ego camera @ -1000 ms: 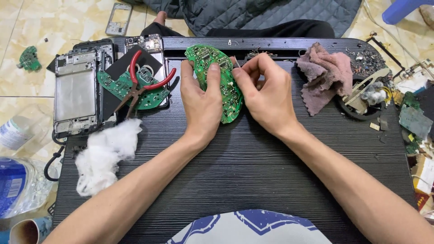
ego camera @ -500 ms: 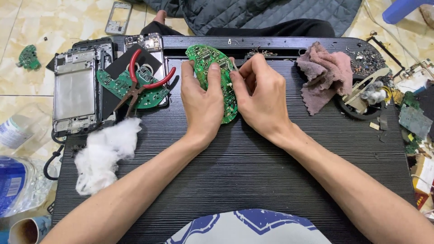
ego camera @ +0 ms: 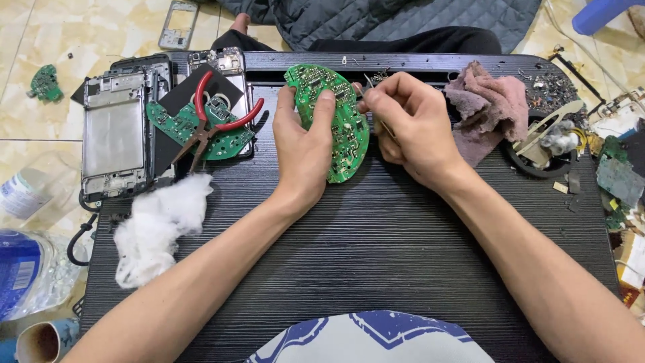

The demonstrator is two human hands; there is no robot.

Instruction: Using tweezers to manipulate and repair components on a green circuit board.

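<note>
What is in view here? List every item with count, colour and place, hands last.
Oval circuit board: 1, green, desk centre, under the left hand.
Thin metal tool: 1, silver, in the right hand; exact type unclear.
Pliers: 1, red handles, left on a second green board.
Phone frame: 1, grey, desk's left edge.
Cotton wad: 1, white, front left.
Rag: 1, dusty pink, right of the hands.
Small board: 1, green, on the floor, far left.
Desk: 1, black, ridged.
Left hand: holds the oval board.
Right hand: pinches the tool at the board's upper edge.
</note>
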